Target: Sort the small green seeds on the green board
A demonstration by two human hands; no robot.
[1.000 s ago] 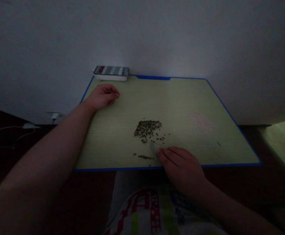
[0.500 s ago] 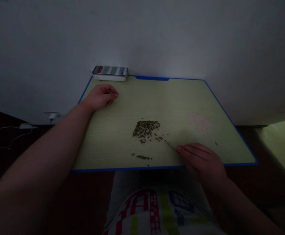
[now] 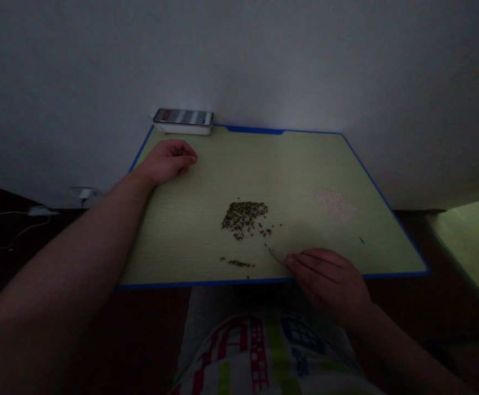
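Observation:
Pinched in my right hand (image 3: pixel 332 280) is a pair of thin metal tweezers (image 3: pixel 277 255), pointing left. At their tips is a small dark bean (image 3: pixel 265 245); whether they grip it I cannot tell. A loose heap of small green beans (image 3: pixel 244 215) lies just beyond, with a few reddish ones at its near right edge. Closer to the front edge is a short row of green beans (image 3: pixel 239 263). On the board's far left rests my left hand (image 3: pixel 170 161), fingers curled in and thumb against them, with nothing visible in it.
The pale table top (image 3: pixel 288 170) has a blue rim and stands against a wall. Pale grains (image 3: pixel 334 205) are spread on its right, near a small dark sliver (image 3: pixel 361 240). A phone (image 3: pixel 184 117) lies on a white box (image 3: pixel 185 129) at the back left.
My right hand and the tweezers have moved left and slightly toward me, away from the reddish beans at the heap's edge. My left hand stays put.

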